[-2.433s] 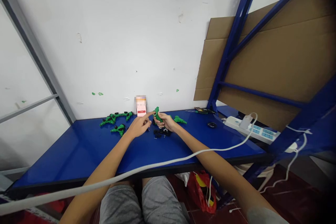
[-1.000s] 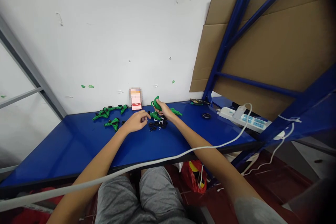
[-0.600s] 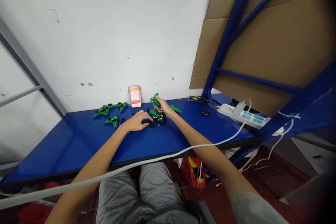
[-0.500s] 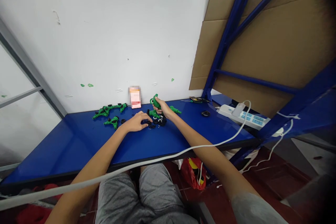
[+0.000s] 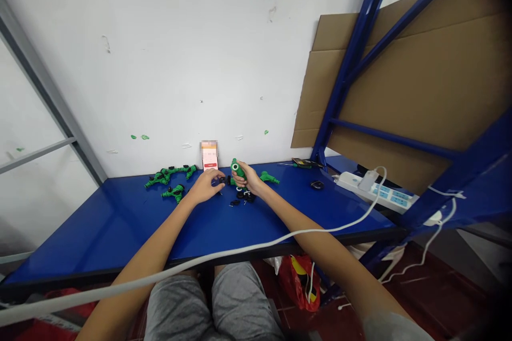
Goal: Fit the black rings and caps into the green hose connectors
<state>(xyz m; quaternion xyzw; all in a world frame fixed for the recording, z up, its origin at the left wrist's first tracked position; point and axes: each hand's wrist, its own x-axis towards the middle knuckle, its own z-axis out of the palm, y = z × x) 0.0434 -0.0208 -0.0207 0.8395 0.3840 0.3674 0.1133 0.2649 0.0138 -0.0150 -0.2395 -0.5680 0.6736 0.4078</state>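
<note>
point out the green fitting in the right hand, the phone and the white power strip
Green fitting (image 5: 239, 171), head view: its green body.
Phone (image 5: 210, 159), head view: its lit screen.
White power strip (image 5: 391, 197), head view: its face, among the blue sockets.

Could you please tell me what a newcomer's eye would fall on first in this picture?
Probably the bright green fitting in the right hand, held above the blue table, while the left hand pinches a small black part nearby. Next might come the white cable sweeping across the foreground, and the large brown cardboard behind the blue frame at the right.
</note>
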